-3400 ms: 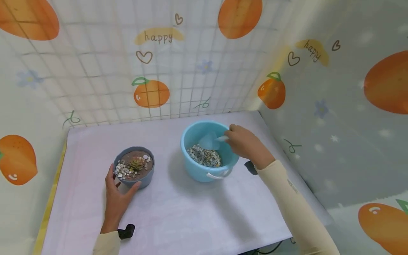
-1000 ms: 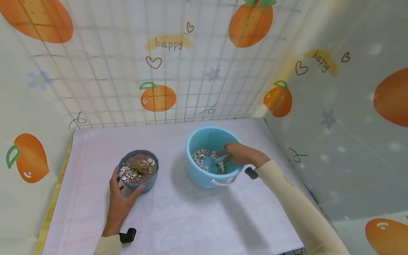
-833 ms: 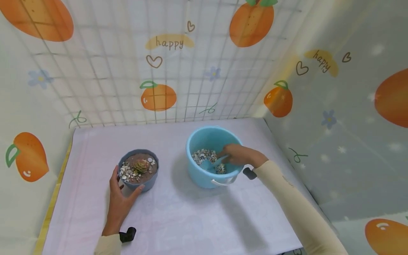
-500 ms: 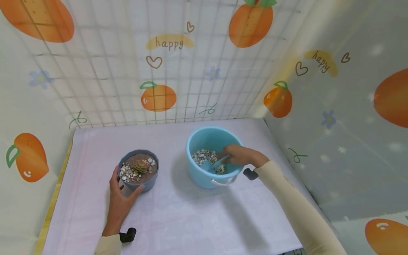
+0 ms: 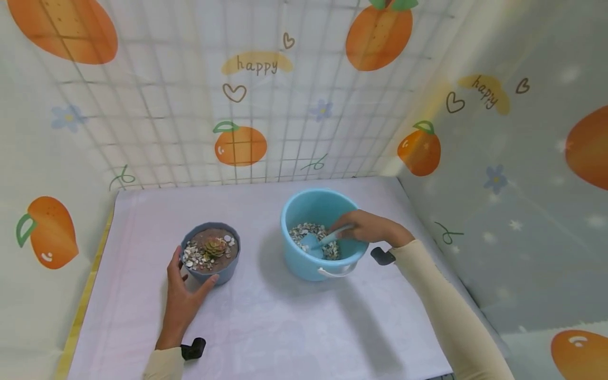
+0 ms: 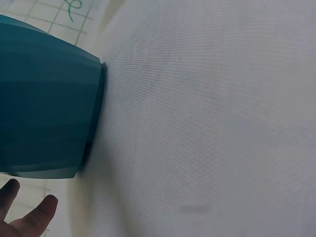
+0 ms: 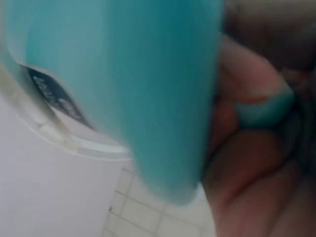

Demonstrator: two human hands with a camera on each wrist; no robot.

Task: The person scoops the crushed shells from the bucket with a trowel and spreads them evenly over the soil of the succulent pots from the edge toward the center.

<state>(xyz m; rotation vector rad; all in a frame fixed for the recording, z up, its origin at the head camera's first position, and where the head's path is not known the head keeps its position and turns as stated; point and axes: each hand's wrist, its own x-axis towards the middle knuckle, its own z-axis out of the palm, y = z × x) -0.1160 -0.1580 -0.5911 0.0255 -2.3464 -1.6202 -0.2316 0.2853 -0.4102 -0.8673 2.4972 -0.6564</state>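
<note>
Lower left, the spread left hand (image 5: 182, 306) is seemingly steadying the pot (image 5: 229, 271); centrally, the right hand (image 5: 377, 227) is gripping the scoop (image 5: 311, 241) to reach stones (image 5: 332, 252).

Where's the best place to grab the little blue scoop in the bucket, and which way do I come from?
I'd grip the scoop's handle, reaching in from above and the right: it slants up toward the right of the bucket, while the wide end lies down among the pebbles. The right hand holds that handle.
</note>
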